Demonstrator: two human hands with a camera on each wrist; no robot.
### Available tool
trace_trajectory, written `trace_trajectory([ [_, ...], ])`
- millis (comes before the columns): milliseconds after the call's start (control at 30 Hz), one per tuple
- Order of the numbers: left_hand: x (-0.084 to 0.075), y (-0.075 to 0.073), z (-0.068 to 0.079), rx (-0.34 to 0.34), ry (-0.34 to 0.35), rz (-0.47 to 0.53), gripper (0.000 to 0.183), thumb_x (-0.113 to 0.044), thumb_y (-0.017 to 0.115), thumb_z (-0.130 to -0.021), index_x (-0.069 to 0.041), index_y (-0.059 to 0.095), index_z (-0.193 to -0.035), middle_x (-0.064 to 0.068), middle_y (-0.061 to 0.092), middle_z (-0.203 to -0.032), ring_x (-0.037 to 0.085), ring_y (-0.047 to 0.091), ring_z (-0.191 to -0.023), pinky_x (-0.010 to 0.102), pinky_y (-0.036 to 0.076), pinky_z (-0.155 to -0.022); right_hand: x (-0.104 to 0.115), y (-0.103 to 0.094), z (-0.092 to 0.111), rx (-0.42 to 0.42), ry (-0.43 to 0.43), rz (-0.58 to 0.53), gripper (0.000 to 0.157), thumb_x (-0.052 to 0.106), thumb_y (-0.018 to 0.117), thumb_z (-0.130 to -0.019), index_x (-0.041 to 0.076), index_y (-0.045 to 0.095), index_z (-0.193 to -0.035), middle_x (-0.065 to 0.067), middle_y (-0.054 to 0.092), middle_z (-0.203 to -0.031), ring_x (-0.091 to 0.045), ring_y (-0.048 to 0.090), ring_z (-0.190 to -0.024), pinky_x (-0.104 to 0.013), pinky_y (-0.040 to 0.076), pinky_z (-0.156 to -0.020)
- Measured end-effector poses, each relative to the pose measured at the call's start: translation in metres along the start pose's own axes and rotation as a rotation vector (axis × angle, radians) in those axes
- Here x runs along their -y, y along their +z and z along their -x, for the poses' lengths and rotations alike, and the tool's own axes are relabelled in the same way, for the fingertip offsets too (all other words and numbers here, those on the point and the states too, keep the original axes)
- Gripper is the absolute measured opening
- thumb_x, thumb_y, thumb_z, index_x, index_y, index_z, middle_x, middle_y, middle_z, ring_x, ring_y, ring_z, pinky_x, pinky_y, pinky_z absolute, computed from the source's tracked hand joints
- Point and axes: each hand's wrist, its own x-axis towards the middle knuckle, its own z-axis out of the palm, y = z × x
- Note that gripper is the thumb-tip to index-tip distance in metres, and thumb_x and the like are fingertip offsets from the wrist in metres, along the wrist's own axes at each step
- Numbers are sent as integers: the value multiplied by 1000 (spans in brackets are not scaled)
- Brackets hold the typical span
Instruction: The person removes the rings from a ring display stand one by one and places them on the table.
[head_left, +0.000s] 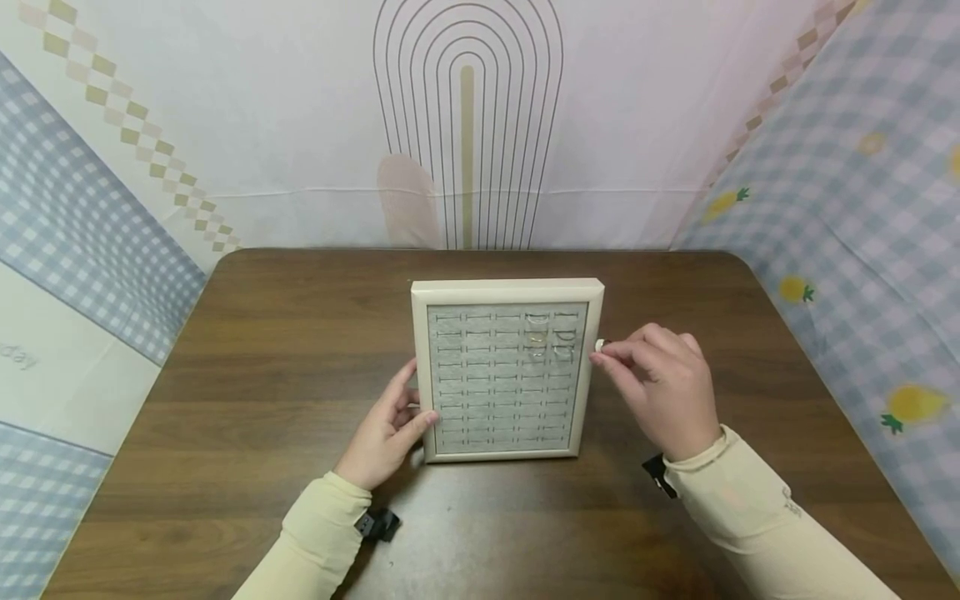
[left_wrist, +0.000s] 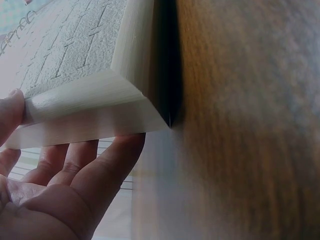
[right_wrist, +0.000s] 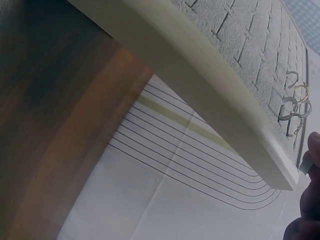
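Observation:
A ring display board (head_left: 504,379) stands upright on the table, with a cream frame and grey slotted fabric. My left hand (head_left: 386,429) grips its left edge, thumb on the front of the frame. In the left wrist view, fingers (left_wrist: 80,155) lie along the frame's side. Several silvery and gold-toned rings (head_left: 553,336) sit in slots at the upper right; they show again as a cluster of rings (right_wrist: 296,107) in the right wrist view. Just right of the frame, my right hand (head_left: 667,383) pinches a small pale ring (head_left: 600,344), mostly covered by the fingertips.
The brown wooden table (head_left: 262,375) extends on both sides of the board. Behind it hangs a white cloth (head_left: 300,125) with arch lines, and a blue checked cloth (head_left: 862,233) hangs at the right. Dark wrist devices (head_left: 377,525) show under both sleeves.

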Motion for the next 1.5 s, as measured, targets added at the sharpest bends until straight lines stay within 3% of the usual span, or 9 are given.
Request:
trace_trajectory([
  [333,1,0,0,6,-8,3,78,2,63,-96,-7,20,-160,25,65,-117,34,68,-101,31,57,-87,-2,1,7,-12,5,35,19,8,94,-65,9,76,-71,5,60,-64,-10,51,-53,-28,26,-61],
  [600,2,-1,0,2,-1,-3,77,2,64,-96,-7,20,-159,24,66,-117,34,68,-101,30,57,-87,-5,1,14,54,8,79,17,12,93,-68,11,77,-72,6,61,-66,-7,52,-55,-27,27,-61],
  [1500,2,-1,-2,8,3,5,76,1,63,-97,-9,21,-160,24,65,-118,33,68,-101,31,57,-87,-11,0,24,114,39,104,18,17,91,-71,13,74,-71,8,60,-67,-6,52,-57,-31,32,-60],
])
